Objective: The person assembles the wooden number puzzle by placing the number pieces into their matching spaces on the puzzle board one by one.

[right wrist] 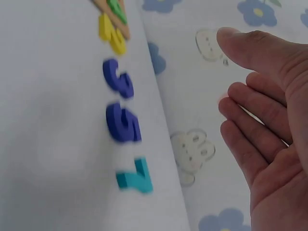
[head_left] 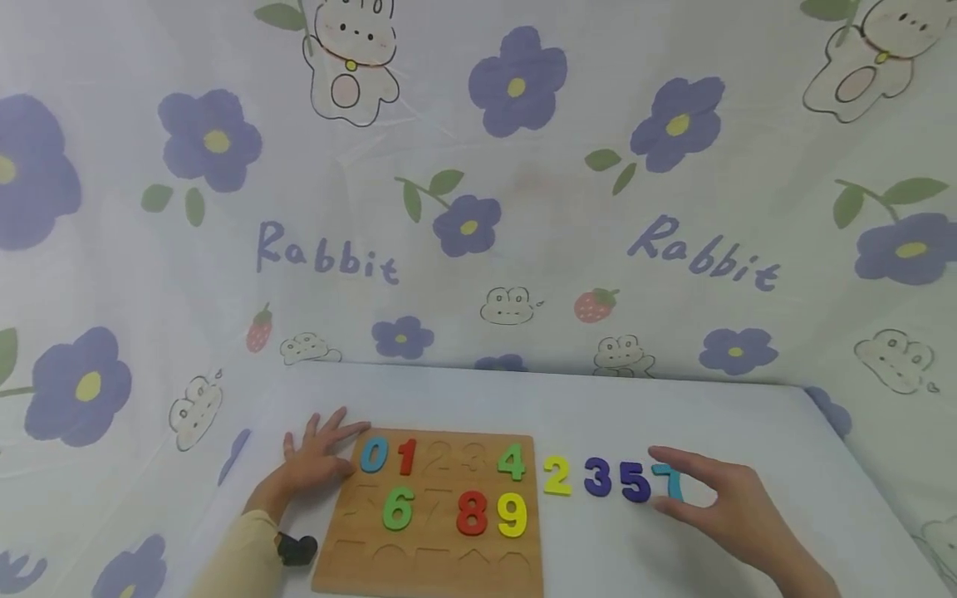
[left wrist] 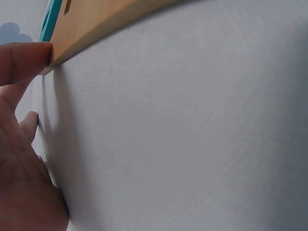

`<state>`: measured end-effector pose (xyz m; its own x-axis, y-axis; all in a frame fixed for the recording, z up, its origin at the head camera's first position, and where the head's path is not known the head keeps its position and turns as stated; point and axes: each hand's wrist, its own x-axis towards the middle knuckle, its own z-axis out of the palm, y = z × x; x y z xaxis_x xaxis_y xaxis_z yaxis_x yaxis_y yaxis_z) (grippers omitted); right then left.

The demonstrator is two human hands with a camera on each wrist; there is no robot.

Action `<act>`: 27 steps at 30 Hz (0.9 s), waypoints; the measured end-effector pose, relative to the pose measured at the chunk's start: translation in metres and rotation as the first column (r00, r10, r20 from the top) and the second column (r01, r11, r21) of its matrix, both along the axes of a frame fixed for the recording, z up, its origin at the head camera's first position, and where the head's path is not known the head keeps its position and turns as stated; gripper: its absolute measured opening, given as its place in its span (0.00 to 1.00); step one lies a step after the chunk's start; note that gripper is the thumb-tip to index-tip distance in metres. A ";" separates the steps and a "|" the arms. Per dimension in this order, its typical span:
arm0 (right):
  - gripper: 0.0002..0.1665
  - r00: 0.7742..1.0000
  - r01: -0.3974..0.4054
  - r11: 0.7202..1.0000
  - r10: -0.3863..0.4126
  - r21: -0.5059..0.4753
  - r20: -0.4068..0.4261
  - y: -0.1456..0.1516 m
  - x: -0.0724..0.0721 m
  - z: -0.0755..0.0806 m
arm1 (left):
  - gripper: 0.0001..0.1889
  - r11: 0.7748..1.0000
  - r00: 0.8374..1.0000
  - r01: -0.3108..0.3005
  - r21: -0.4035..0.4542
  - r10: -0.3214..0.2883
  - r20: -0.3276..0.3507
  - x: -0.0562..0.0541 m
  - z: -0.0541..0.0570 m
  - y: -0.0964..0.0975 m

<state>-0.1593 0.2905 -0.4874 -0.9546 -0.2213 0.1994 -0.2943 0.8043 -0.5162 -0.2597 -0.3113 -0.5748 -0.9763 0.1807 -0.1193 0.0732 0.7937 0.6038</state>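
Observation:
My left hand lies at the left edge of a wooden number board, fingers spread, with thumb and index fingertip at the rim. Set on the board are a blue 0, red 1, green 4, green 6, red 8 and yellow 9. My right hand hovers over the table's right side, thumb and index finger apart around a light-blue 7 in the head view. In the right wrist view a gap shows between the fingers and the 7, which lies on the table.
Between board and 7, a yellow 2, a purple 3 and a purple 5 form a row on the white table. Vacant recesses show in the board. A patterned curtain hangs behind the table.

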 end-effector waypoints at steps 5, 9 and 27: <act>0.38 1.000 0.027 0.999 -0.027 0.045 -0.010 0.037 0.000 -0.005 | 0.39 1.000 1.000 -0.022 -0.016 0.023 0.001 0.002 -0.002 0.001; 0.39 0.997 0.046 0.996 -0.041 0.074 -0.060 0.058 -0.001 -0.010 | 0.39 1.000 0.999 -0.024 -0.002 0.024 0.029 0.005 0.009 0.006; 0.39 1.000 0.016 0.997 -0.016 0.070 -0.008 0.070 -0.019 -0.034 | 0.39 1.000 0.999 -0.023 -0.022 0.023 0.043 0.005 0.009 0.007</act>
<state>-0.1785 0.3609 -0.5216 -0.9567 -0.2198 0.1906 -0.2846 0.8430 -0.4565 -0.2549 -0.3048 -0.5660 -0.9741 0.1553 -0.1646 0.0292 0.8077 0.5889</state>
